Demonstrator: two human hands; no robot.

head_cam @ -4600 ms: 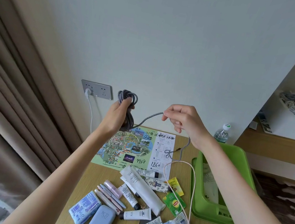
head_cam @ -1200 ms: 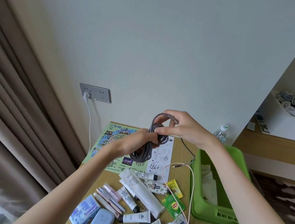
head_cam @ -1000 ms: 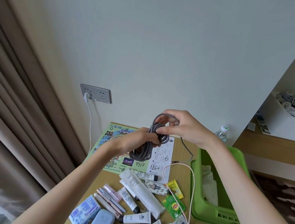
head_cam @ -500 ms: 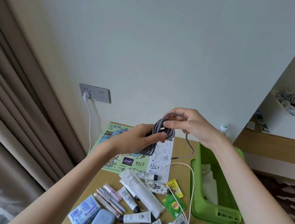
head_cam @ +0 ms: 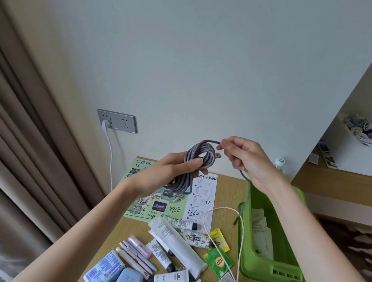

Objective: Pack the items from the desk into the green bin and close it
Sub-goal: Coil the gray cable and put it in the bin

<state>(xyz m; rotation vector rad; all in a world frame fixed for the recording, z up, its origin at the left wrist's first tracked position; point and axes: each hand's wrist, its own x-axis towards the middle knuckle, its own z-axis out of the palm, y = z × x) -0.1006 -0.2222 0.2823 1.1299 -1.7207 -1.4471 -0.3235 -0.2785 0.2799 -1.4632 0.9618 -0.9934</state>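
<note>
Packing looks barely begun: the green bin (head_cam: 264, 269) at the desk's right edge holds only some paper slips, while the left hand (head_cam: 169, 175) clamps a coiled grey braided cable (head_cam: 198, 158) above the desk and the right hand (head_cam: 244, 158) pinches its loose tail, which hangs to the bin rim. Tubes (head_cam: 177, 241), tissue packs (head_cam: 103, 273), tea sachets (head_cam: 218, 261), a map leaflet (head_cam: 164, 199) and a trailing pink cable (head_cam: 239, 247) remain unpacked, and I see no lid
</note>
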